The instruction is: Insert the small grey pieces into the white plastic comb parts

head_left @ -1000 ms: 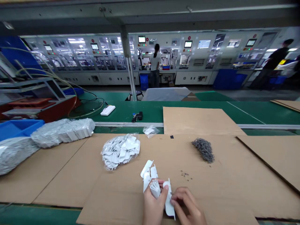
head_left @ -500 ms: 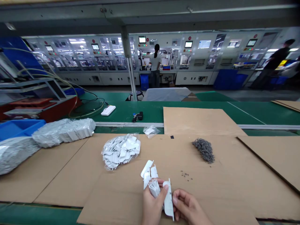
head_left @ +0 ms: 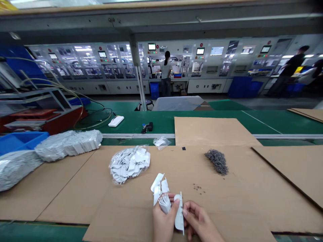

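White plate [head_left: 179,215] pinned under thumb of left hand [head_left: 163,220]; stack of white parts [head_left: 165,203] clasped in same hand. Fingers of right hand [head_left: 198,218] curled at plate's right edge; whether anything is pinched cannot be told. Loose white pieces [head_left: 156,183] laid on cardboard [head_left: 126,215] just beyond left hand. Small dark bits [head_left: 198,188] scattered rightward. Farther: bagged white parts [head_left: 130,163] set left, gray pile [head_left: 217,162] heaped right. Keys [head_left: 147,127] placed beyond.
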A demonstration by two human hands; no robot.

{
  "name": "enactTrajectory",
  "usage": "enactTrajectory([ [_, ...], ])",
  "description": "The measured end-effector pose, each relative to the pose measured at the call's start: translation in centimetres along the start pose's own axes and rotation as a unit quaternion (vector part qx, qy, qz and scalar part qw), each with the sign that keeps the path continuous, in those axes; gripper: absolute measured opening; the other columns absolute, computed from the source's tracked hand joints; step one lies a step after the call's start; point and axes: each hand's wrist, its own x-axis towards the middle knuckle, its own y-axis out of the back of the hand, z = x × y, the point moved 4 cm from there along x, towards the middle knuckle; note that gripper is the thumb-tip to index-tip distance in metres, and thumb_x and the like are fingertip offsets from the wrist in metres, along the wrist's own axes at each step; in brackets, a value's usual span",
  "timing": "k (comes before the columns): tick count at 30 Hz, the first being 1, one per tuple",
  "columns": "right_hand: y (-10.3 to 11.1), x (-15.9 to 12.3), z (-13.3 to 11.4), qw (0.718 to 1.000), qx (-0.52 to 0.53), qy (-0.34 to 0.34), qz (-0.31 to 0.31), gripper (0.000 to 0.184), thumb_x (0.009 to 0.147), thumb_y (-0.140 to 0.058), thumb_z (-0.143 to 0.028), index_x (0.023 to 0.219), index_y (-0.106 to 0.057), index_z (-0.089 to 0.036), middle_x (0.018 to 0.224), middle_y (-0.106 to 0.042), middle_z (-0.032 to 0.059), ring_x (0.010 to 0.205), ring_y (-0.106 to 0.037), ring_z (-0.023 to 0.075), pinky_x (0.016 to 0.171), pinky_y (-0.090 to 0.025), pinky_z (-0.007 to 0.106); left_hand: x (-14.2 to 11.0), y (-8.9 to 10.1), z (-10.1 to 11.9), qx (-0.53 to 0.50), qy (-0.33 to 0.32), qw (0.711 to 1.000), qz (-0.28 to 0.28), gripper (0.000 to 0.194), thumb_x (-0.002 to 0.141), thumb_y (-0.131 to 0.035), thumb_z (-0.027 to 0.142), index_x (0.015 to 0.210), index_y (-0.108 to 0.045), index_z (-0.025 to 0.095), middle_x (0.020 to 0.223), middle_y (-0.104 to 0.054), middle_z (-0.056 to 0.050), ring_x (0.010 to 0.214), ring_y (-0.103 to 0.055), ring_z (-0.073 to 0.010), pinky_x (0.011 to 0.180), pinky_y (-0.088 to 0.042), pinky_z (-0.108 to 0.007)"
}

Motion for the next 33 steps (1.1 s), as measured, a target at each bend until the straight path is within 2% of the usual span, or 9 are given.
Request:
enactTrajectory([
  [8,0.3,-0.4,0.2,0.998,-0.043,-0.050,-0.007,0.036,0.070,-0.050,-0.053,0.073,-0.042,-0.017,0.049,-0.052,-0.0048,0.026,-0.040,0.0047,0.026,-0.030,0.014,0.4,0.4,1.8,0.040,-0.010,0.999,0.021,0.028,0.059,-0.066,0.034,0.074,-0.058,0.012,0.067,-0.064,-0.007,0.061,-0.060,-0.0206,0.055,-0.048,-0.026],
  [11,1.6,-0.6,-0.6,0.996,-0.045,0.025,0.077,0.031,0.075,-0.047,-0.049,0.075,-0.041,-0.018,0.050,-0.047,-0.0060,0.031,-0.043,0.0058,0.033,-0.035,0.017,1.9,1.9,2.7,0.070,-0.025,0.996,0.045,0.031,0.062,-0.063,0.038,0.079,-0.058,0.012,0.069,-0.064,-0.007,0.061,-0.060,-0.0209,0.054,-0.047,-0.027],
  [14,3.4,-1.2,-1.6,0.964,-0.126,0.133,0.194,0.023,0.077,-0.047,-0.041,0.078,-0.047,-0.018,0.061,-0.048,-0.0012,0.049,-0.050,0.0112,0.042,-0.040,0.021,3.5,4.6,3.7,0.107,-0.055,0.985,0.121,0.034,0.060,-0.064,0.040,0.079,-0.059,0.012,0.067,-0.062,-0.006,0.060,-0.058,-0.0199,0.052,-0.045,-0.026],
  [16,4.2,-1.5,-2.2,0.938,-0.199,0.182,0.219,0.018,0.077,-0.049,-0.036,0.079,-0.052,-0.018,0.073,-0.051,0.0035,0.060,-0.052,0.0149,0.048,-0.042,0.024,3.9,6.3,3.9,0.084,-0.041,0.980,0.176,0.035,0.059,-0.065,0.040,0.081,-0.058,0.013,0.056,-0.056,0.000,0.049,-0.052,-0.0150,0.044,-0.040,-0.022],
  [18,4.4,-1.5,-2.6,0.924,-0.259,0.205,0.194,0.014,0.075,-0.051,-0.030,0.077,-0.056,-0.018,0.079,-0.052,0.0059,0.064,-0.052,0.0162,0.055,-0.043,0.026,3.5,6.9,3.9,-0.013,-0.027,0.982,0.188,0.034,0.061,-0.065,0.038,0.083,-0.055,0.015,0.049,-0.048,0.005,0.041,-0.044,-0.0099,0.039,-0.034,-0.019],
  [20,4.6,-1.3,-2.9,0.919,-0.294,0.205,0.167,0.012,0.074,-0.051,-0.026,0.077,-0.059,-0.018,0.080,-0.053,0.0060,0.061,-0.051,0.0154,0.058,-0.043,0.027,2.7,6.1,3.7,-0.142,-0.015,0.980,0.137,0.028,0.065,-0.062,0.036,0.081,-0.052,0.016,0.050,-0.046,0.006,0.042,-0.044,-0.0084,0.039,-0.033,-0.018],
  [22,4.8,-1.1,-3.0,0.916,-0.315,0.193,0.156,0.011,0.072,-0.052,-0.025,0.077,-0.060,-0.019,0.081,-0.054,0.0058,0.059,-0.051,0.0147,0.059,-0.043,0.028,1.5,4.0,3.2,-0.238,0.026,0.970,0.043,0.023,0.070,-0.058,0.036,0.079,-0.049,0.016,0.054,-0.047,0.004,0.044,-0.046,-0.0088,0.040,-0.034,-0.018],
  [26,5.2,-0.9,-3.2,0.902,-0.362,0.167,0.166,0.009,0.069,-0.054,-0.024,0.071,-0.061,-0.019,0.079,-0.055,0.0048,0.056,-0.050,0.0145,0.057,-0.042,0.028,-0.8,-0.1,1.0,-0.298,0.165,0.933,-0.117,0.020,0.071,-0.057,0.033,0.077,-0.046,0.017,0.046,-0.032,0.009,0.030,-0.024,-0.0016,0.030,-0.019,-0.013],
  [33,4.5,-1.2,-3.4,0.895,-0.363,0.189,0.177,0.008,0.073,-0.049,-0.024,0.069,-0.055,-0.020,0.073,-0.053,0.0035,0.056,-0.048,0.0149,0.054,-0.039,0.027,-0.5,-1.0,0.3,-0.310,0.125,0.930,-0.153,0.023,0.068,-0.058,0.028,0.085,-0.047,0.018,0.059,-0.044,0.005,0.039,-0.036,-0.0032,0.034,-0.026,-0.013],
])
